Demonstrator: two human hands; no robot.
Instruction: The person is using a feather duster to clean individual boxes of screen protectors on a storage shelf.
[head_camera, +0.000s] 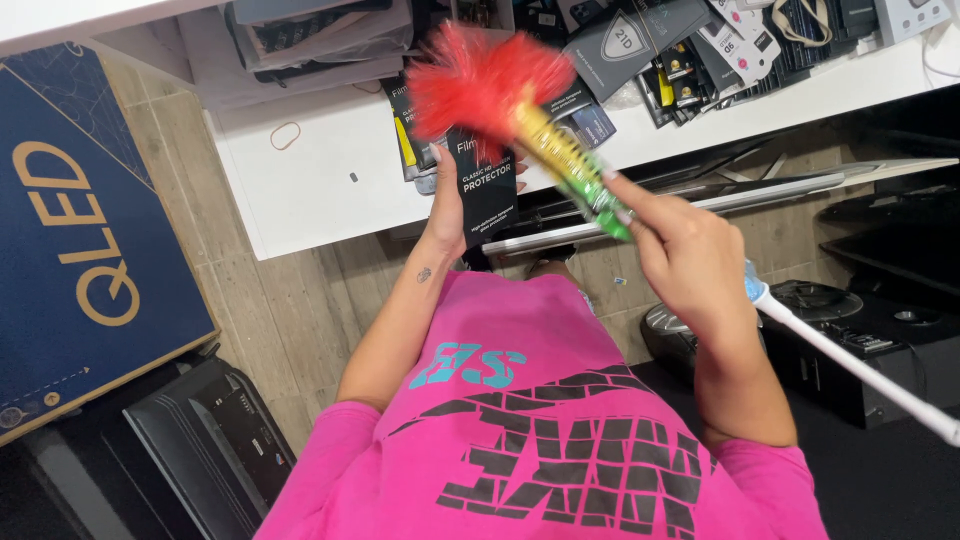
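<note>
Red duster (490, 85) slants from right hand (690, 265), fingers gripping its handle, above black packet (487, 185) clasped by left hand (447, 205).

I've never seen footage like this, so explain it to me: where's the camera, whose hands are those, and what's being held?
There is one picture, from a camera worn on a person's head, looking down past a pink shirt. The left hand holds up a flat black packet. The right hand grips a feather duster with blurred red feathers, a yellow and green wrapped neck and a white handle, brushing at the packet. Beyond lies a white shelf piled with more packets. A large blue box leans at the left.
</note>
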